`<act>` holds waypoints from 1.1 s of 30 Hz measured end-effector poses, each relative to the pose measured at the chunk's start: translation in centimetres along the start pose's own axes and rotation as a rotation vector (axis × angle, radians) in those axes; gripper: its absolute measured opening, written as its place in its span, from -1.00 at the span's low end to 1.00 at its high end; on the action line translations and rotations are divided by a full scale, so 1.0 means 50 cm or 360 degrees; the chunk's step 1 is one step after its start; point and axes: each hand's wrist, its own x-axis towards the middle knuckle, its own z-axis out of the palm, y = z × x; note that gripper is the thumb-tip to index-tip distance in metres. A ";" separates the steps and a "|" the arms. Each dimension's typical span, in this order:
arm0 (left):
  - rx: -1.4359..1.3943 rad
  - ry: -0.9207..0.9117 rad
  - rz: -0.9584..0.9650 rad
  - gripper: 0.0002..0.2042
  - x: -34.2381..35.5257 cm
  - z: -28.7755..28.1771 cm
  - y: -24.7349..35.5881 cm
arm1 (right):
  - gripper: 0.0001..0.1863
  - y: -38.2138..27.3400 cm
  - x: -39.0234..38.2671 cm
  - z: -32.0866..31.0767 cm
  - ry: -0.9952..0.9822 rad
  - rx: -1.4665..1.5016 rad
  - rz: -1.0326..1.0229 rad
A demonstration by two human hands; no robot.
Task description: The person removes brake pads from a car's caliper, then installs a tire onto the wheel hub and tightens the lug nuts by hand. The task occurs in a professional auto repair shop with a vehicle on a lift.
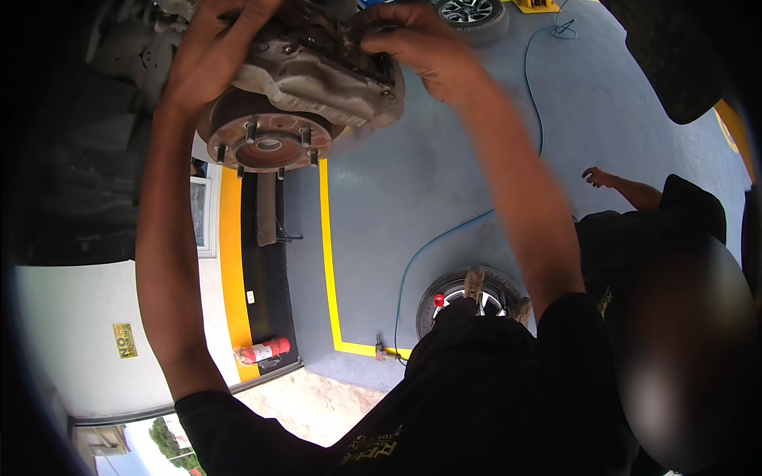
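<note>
A grey brake caliper [325, 83] sits over the rusty wheel hub [270, 143], whose studs point out toward the lower side. My left hand [216, 51] grips the caliper's left side, its thumb lying along the top and its other fingers partly hidden. At the caliper's upper right, my right hand [425, 47] is closed in a pinch against the dark inner edge. Whatever lies between those fingertips is too small and dark to name. Dark suspension parts and the wheel well surround the left hand.
A wheel [429, 305] lies on the grey floor by my feet, a red round piece [438, 300] on it. Another tyre [486, 30] lies farther off. A blue air hose [432, 238] crosses the floor. A co-worker's hand [597, 177] shows at right; a fire extinguisher [266, 350] stands left.
</note>
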 end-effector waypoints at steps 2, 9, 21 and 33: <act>-0.0016 0.0021 -0.0075 -0.44 -0.011 0.006 0.003 | -0.61 0.016 0.001 0.008 0.0043 0.0241 0.0026; -0.0016 -0.0122 -0.0194 -0.42 -0.002 0.008 -0.002 | -0.51 0.042 -0.008 -0.052 -0.0102 0.0353 0.0326; -0.0034 -0.0032 -0.0227 -0.44 0.011 0.033 0.056 | -0.53 0.016 0.031 -0.128 -0.0363 0.0415 0.0913; -0.0202 -0.0033 -0.0276 -0.46 -0.012 0.022 0.018 | -0.10 -0.074 0.012 -0.053 -0.0296 -0.0315 0.1080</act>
